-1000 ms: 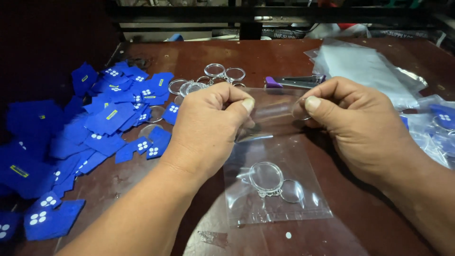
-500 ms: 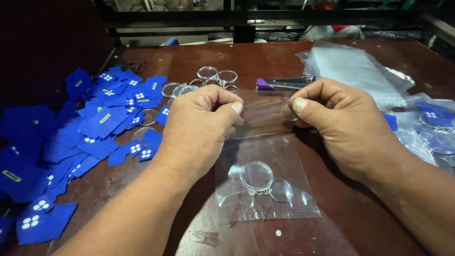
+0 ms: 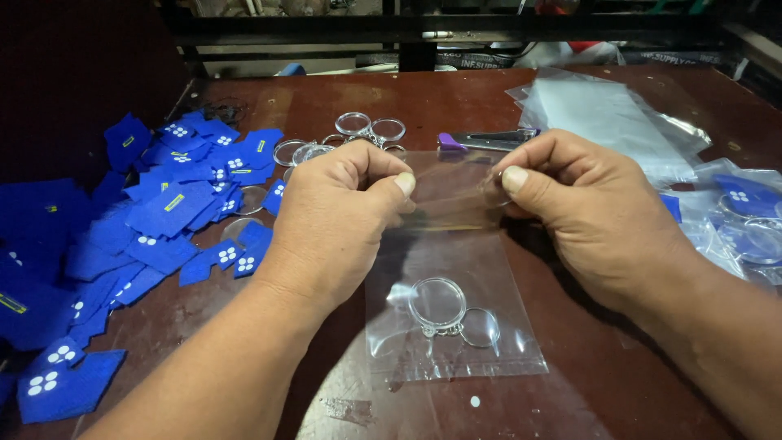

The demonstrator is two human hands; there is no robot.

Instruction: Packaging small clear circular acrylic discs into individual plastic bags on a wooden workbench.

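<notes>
Left hand (image 3: 338,216) pinched the top left edge of a clear plastic bag (image 3: 452,277), thumb pressed against curled fingers. Right hand (image 3: 582,208) pinched the top right edge of the same bag, thumb and forefinger closed on the film. Bag held taut between both hands, lower part resting on the dark red-brown table (image 3: 456,98). Inside the bag, near its bottom: two round clear discs (image 3: 440,305), touching, one larger than the other, with a small metal link between them.

Left of the bag: a wide scatter of blue felt pieces (image 3: 171,208), some marked with white dots, some with a yellow bar. Beyond the bag, behind the left hand: a cluster of loose clear round discs (image 3: 371,128). Just beyond the bag's top edge: a metal tool with a purple end (image 3: 485,140), lying flat. Beyond and right of the bag: a stack of empty clear bags (image 3: 607,114). Far right of the bag: filled bags with blue pieces (image 3: 745,216), partly cut off by the frame edge.
</notes>
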